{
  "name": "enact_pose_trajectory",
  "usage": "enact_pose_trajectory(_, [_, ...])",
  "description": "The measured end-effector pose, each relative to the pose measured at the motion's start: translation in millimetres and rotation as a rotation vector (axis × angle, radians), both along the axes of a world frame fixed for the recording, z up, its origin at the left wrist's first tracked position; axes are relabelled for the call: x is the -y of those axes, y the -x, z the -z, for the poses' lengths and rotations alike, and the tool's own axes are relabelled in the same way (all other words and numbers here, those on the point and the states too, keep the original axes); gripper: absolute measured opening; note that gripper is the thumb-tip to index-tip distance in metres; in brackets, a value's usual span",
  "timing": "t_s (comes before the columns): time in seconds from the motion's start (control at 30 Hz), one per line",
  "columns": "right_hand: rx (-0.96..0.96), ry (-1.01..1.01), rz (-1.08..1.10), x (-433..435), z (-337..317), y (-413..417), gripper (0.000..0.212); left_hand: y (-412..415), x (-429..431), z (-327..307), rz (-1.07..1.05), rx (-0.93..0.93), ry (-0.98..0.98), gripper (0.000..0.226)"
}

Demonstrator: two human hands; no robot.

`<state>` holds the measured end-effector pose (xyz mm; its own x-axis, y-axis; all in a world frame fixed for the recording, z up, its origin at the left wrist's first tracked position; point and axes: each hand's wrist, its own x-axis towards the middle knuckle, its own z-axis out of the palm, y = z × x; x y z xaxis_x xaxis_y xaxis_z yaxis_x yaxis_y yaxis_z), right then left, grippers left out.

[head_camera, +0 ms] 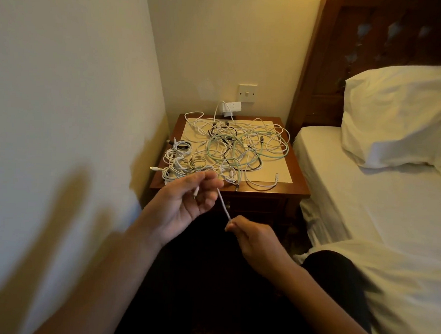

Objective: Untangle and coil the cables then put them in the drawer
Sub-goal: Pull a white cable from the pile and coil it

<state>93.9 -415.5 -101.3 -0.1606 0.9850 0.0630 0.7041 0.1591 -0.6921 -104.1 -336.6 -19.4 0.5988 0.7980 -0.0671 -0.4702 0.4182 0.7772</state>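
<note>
Left hand (pixel 187 201), right hand (pixel 253 236) both pinch one white cable (pixel 223 205); few coils (pixel 175 162) seemingly done, big tangle (pixel 241 147) left on worktop (pixel 298 176), drawer (pixel 261 203) closed.

Dim warm light on cream walls (pixel 66 69); wooden worktop (pixel 300 180) at 12 o'clock; bed (pixel 365 212), white pillow (pixel 396 112) and dark headboard (pixel 374 47) at 2 o'clock.

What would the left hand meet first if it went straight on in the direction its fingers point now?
Probably the white loops at the near edge of the cable tangle on the nightstand, just beyond the left hand. Depth is unclear, so it might pass above them.
</note>
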Motion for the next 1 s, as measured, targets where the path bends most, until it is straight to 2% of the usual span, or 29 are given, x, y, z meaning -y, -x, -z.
enact_pose_trajectory(0.03, [0.029, 0.023, -0.031, 4.1, -2.8, 7.4, 0.018, -3.9, -4.5, 2.8, -0.048, 0.025, 0.008, 0.027])
enact_pose_trajectory(0.1, [0.077, 0.037, -0.074, 12.0, -12.8, 19.8, 0.018, -11.7, -14.6, 9.1, -0.115, -0.041, -0.080, 0.026])
enact_pose_trajectory(0.2, [0.126, -0.066, -0.080, 18.4, -41.6, 23.2, 0.022, -20.4, -17.6, 19.9, -0.132, -0.330, -0.332, 0.027])
enact_pose_trajectory(0.3, [0.164, -0.195, -0.051, 14.0, -74.4, 10.2, 0.024, -19.7, -8.4, 25.5, 0.017, -0.586, -0.567, 0.027])
enact_pose_trajectory(0.37, [0.180, -0.232, -0.036, 5.1, -88.3, -0.8, 0.019, -16.7, -1.6, 23.5, 0.137, -0.651, -0.681, 0.028])
enact_pose_trajectory(0.43, [0.111, -0.222, 0.001, -3.1, -98.7, -10.8, 0.014, -13.8, 4.5, 19.9, 0.202, -0.612, -0.678, 0.035])
enact_pose_trajectory(0.57, [-0.189, -0.139, 0.058, -12.5, -102.1, -26.2, 0.011, -1.0, 10.8, 16.6, 0.339, -0.532, -0.563, 0.042])
enact_pose_trajectory(0.63, [-0.309, -0.105, 0.032, -16.7, -90.8, -28.8, 0.010, 4.8, 13.4, 11.6, 0.368, -0.412, -0.493, 0.038])
enact_pose_trajectory(0.7, [-0.395, -0.095, 0.069, -19.6, -73.7, -28.0, 0.013, 5.8, 11.7, 2.0, 0.262, -0.239, -0.348, 0.034])
enact_pose_trajectory(0.77, [-0.385, -0.087, 0.124, -16.5, -53.3, -24.5, 0.016, 2.3, 2.8, -8.9, 0.084, -0.123, -0.220, 0.032])
enact_pose_trajectory(0.87, [-0.243, 0.002, 0.117, -1.5, -30.6, -3.4, 0.021, -7.1, -12.5, -17.6, -0.092, -0.039, -0.177, 0.033])
enact_pose_trajectory(0.93, [-0.156, 0.120, 0.029, 12.3, -31.7, 18.4, 0.023, -16.3, -18.9, -12.7, -0.156, -0.122, -0.252, 0.033])
enact_pose_trajectory(1.0, [-0.042, 0.160, -0.063, 21.2, -44.7, 36.1, 0.022, -25.1, -17.7, -3.3, -0.192, -0.342, -0.450, 0.032])
